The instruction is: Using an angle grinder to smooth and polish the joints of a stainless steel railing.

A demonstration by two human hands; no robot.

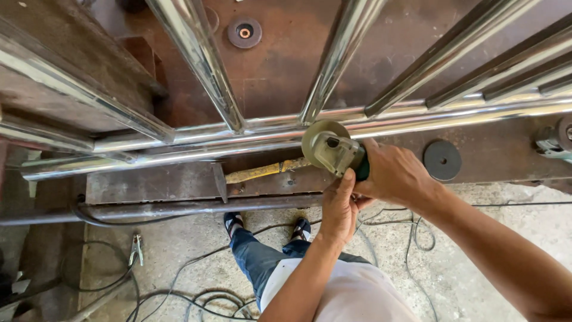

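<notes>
Far to the left of the fingers, a metal clamp lies on the concrete floor among loops of black cable, and above it a rusty steel workbench carries a frame of polished steel tubes. The frame's long rails run left to right, and its cross bars slope up and away from them. Just left of the fingers, a yellow-handled tool lies flat on the bench below the rails, its handle pointing toward the grinder. The left hand comes up from below, with its fingers curled shut around the rear underside of the angle grinder. The grinder sits right at the fingertips, its round disc pressed against the lower rail where a cross bar meets it. Its long axis runs from the disc at upper left down to the green body at lower right, so the head points left and up toward the joint. The right hand clamps over that green body from the right, its fingers wrapped tight. The rails and cross bars close in around the disc above and to the side. Right of the fingers, a dark spare disc lies flat on the bench, and farther right a second power tool shows partly at the edge. Well above the fingers, another disc rests beneath the bars.
</notes>
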